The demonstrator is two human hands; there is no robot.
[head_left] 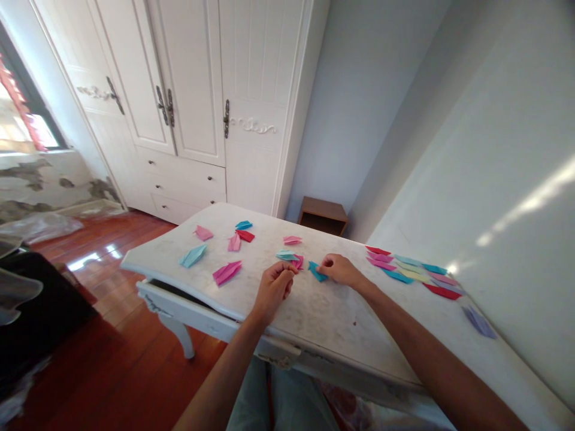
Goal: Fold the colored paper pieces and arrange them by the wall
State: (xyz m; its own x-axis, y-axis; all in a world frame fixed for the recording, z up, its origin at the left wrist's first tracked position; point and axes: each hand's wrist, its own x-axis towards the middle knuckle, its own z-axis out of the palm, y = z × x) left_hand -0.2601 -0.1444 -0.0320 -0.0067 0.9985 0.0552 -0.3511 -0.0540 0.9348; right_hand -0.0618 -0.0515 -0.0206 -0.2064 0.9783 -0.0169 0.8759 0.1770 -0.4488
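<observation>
My right hand (338, 269) pinches the edge of a blue folded paper piece (317, 272) at the middle of the white table (269, 239). To its left, my left hand (274, 286) is closed, its fingers curled together; whether anything is in them is hidden. Just beyond the left hand lie a mint folded paper (286, 255) and a pink one (297, 262), close together. A light pink folded paper (291, 240) rests a little farther back. Nearer the left end sits a magenta folded paper (227, 273).
Several flat folded papers (406, 270) lie in overlapping rows on the right, with a purple one (478, 321) apart. More are scattered at the left, including a light blue one (193, 256). A drawer (188, 305) stands slightly open; a wall (494, 197) borders the right side.
</observation>
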